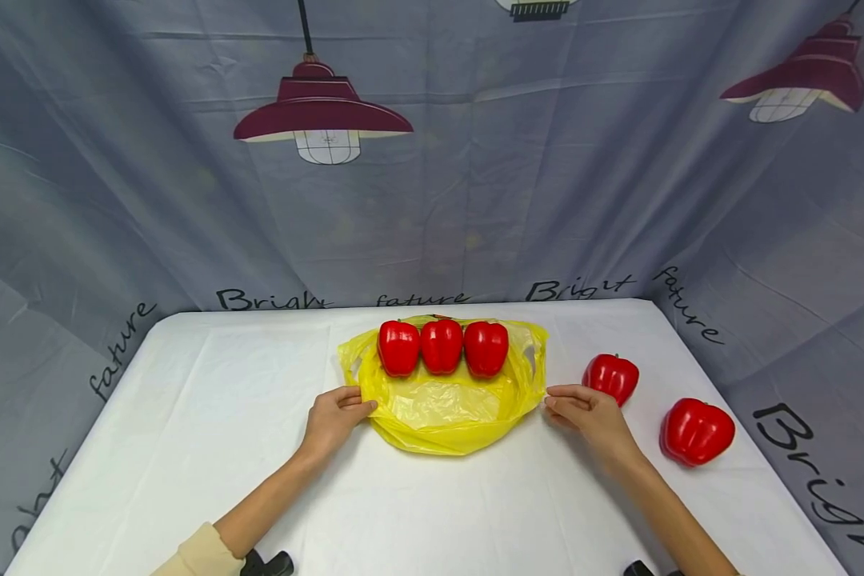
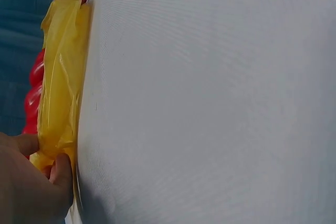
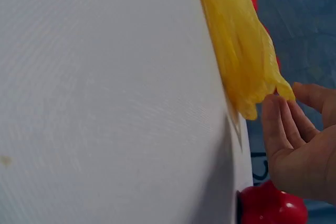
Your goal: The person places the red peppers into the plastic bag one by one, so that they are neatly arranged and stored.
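Observation:
A yellow plastic bag (image 1: 439, 408) lies spread on the white table, its front edge raised and its loop handles at the sides. Three red bell peppers (image 1: 442, 347) sit in a row on its far part. At the bag's left edge my left hand (image 1: 334, 420) pinches the plastic between thumb and fingers, also visible in the left wrist view. Across from it, my right hand (image 1: 590, 416) holds the right edge at its fingertips. In the right wrist view, a drawn-out corner of the bag (image 3: 241, 45) lies between the thumb and fingers.
Two more red bell peppers lie on the right: one (image 1: 612, 378) just behind my right hand, the other (image 1: 696, 432) nearer the right table edge. The white-covered table (image 1: 209, 416) ends at a grey-blue curtain (image 1: 432, 200) printed with lamps and lettering.

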Demonstrator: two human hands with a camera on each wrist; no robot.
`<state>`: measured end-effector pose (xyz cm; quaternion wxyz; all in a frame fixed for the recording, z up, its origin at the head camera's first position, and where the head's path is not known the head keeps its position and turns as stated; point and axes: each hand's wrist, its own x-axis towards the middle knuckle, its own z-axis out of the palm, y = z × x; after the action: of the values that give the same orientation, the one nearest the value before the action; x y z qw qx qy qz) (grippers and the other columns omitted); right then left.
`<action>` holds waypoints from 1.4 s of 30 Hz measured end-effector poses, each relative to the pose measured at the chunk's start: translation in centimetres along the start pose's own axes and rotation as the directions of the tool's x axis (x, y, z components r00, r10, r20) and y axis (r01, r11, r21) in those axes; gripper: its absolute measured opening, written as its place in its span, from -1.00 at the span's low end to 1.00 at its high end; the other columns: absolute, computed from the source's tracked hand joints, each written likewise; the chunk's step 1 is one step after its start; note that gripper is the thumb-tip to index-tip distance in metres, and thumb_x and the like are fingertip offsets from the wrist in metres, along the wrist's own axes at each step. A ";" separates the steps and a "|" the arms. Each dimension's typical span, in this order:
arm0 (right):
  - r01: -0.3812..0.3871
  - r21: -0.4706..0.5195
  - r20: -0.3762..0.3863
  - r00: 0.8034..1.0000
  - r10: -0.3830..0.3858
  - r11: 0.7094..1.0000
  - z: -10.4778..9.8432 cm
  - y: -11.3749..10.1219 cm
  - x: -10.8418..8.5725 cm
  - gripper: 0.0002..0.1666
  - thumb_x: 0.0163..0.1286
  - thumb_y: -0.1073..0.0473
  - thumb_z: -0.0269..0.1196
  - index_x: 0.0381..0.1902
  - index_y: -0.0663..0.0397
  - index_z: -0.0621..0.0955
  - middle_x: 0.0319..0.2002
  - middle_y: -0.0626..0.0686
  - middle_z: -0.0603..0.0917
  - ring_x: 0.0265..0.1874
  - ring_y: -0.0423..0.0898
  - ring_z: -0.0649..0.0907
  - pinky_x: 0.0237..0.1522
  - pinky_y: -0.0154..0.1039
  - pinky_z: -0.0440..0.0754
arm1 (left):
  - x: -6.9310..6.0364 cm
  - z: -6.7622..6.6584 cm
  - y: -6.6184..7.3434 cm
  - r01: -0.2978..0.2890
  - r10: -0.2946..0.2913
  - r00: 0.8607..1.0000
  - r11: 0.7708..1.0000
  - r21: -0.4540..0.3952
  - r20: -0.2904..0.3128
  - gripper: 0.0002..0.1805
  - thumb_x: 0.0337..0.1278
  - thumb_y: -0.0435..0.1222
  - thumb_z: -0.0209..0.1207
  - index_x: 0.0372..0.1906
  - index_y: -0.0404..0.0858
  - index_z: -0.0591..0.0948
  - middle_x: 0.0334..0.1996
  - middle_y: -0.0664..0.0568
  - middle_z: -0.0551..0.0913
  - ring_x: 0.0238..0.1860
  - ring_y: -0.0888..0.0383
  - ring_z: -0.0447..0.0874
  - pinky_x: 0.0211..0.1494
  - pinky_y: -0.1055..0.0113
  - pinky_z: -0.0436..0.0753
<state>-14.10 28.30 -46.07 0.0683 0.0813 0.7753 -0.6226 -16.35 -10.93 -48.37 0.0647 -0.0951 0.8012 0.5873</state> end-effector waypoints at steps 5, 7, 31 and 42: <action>0.075 -0.082 -0.079 0.994 -0.081 0.994 -1.8 -0.5 -1.1 -0.42 0.44 0.06 0.30 0.23 0.37 0.52 -0.02 0.19 0.72 -0.12 -0.16 0.73 -0.09 -0.36 0.67 | 0.1 0.1 0.0 -0.001 0.001 1.000 1.000 -0.008 -0.002 -0.53 0.15 -0.30 0.36 0.11 -0.50 0.60 -0.14 -0.16 0.72 -0.08 -0.03 0.69 -0.06 0.30 0.69; 0.126 -0.085 -0.119 0.983 -0.136 0.988 -2.6 -0.8 -1.7 -0.44 0.43 0.07 0.31 0.22 0.37 0.53 -0.06 0.05 0.74 -0.14 -0.23 0.72 -0.11 -0.40 0.66 | 0.1 0.1 0.0 -0.004 0.003 1.000 1.000 -0.006 -0.005 -0.53 0.15 -0.30 0.36 0.11 -0.50 0.61 -0.13 -0.16 0.72 -0.07 -0.03 0.69 -0.06 0.30 0.69; -0.174 -0.131 -0.702 0.711 0.032 0.976 -11.7 2.5 -5.2 -0.33 0.49 0.12 0.20 0.51 -0.15 0.34 0.51 0.01 0.25 0.50 -0.05 0.18 0.46 -0.13 0.15 | 0.0 0.0 -0.3 -0.019 0.019 1.000 1.000 -0.010 -0.008 -0.53 0.14 -0.27 0.38 0.10 -0.45 0.62 -0.13 -0.11 0.72 -0.06 0.00 0.68 -0.04 0.30 0.68; -0.223 0.107 -0.587 0.772 0.242 0.969 -13.2 4.9 -4.6 -0.10 0.40 -0.06 0.29 0.58 -0.44 0.13 0.59 -0.18 -0.04 0.54 0.06 0.04 0.32 -0.09 0.23 | -0.2 0.0 -0.2 -0.025 0.025 1.000 1.000 -0.013 -0.007 -0.53 0.14 -0.28 0.38 0.10 -0.46 0.62 -0.12 -0.13 0.72 -0.05 0.00 0.67 -0.04 0.28 0.68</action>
<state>-8.68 42.00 -46.93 -0.1035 0.3689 0.7315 -0.5641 -16.15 -10.99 -48.47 0.0539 -0.0875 0.7987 0.5929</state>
